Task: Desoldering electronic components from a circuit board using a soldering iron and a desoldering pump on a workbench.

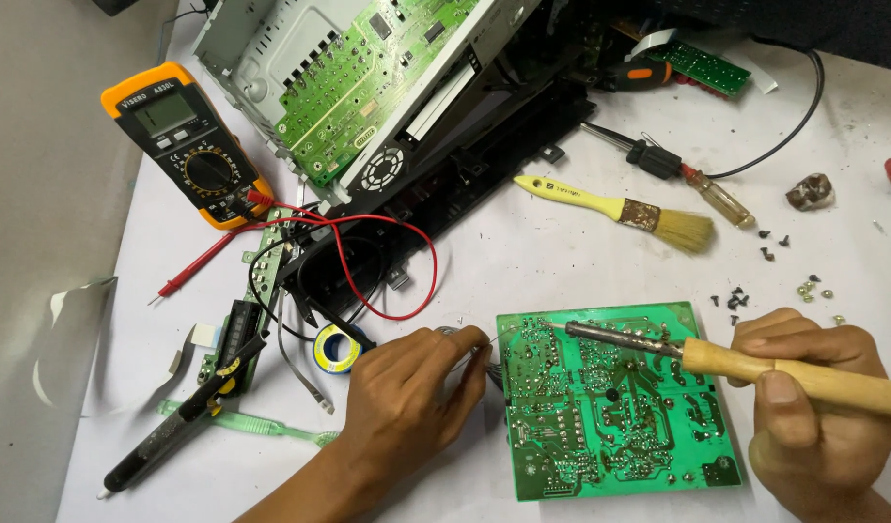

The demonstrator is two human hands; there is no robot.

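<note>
Counter (pixel 562 261) — white, crowded with repair gear.
Opened metal chassis (pixel 271 58) with green boards, well beyond the left hand's grip.
Green circuit board (pixel 610 407), solder side up, between the two grips.
Yellow multimeter (pixel 188 145), far from the left grip; its red lead loops nearer.
Soldering iron (pixel 755 366) — right hand (pixel 813 416) clamped round its wooden handle, tip over the board.
Yellow-handled brush (pixel 620 208), beyond the right grip.
Left hand (pixel 406 397), fingers closed on thin solder wire (pixel 465 339) at the board's edge.
Loose screws (pixel 736 298), just beyond the right grip.
</note>
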